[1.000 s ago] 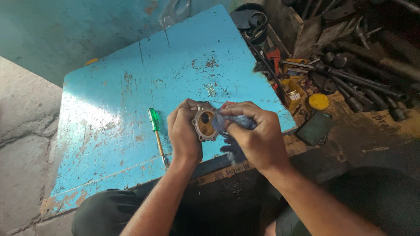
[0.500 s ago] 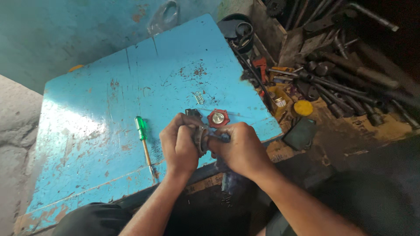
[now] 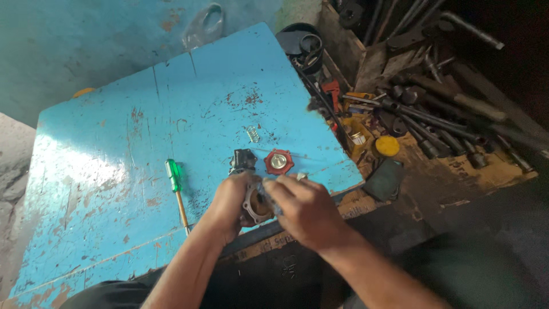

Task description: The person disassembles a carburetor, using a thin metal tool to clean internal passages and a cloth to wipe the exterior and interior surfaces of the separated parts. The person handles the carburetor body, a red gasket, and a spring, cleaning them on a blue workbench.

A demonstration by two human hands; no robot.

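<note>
Reporter: Hands at work over a blue board [image 3: 114,171], then. What do they hold?

Mechanic: Left hand [image 3: 229,206] cups a round metal part [image 3: 254,207], fingers curled about its rim, at the board's near edge. Right hand [image 3: 306,212] lies across it, fingers pressed together on the top; whether they pinch something smaller, I cannot tell.

Reporter: What lies around it?

Mechanic: Just beyond the part sit a red scalloped cap [image 3: 278,162] and a dark blocky piece [image 3: 243,159]. A small coil spring [image 3: 253,134] lies further up the board. A green-handled screwdriver [image 3: 177,191] rests left of the part.

Reporter: Risks?

Mechanic: The part hangs right at the edge; a slipped grip could likely drop it to the floor. The spring is light and could roll on that scarred, chipped paint. Right of the board, greasy bars and a yellow lid [image 3: 387,146] clutter a dirty bench [image 3: 457,177], where a small piece could be lost.
</note>
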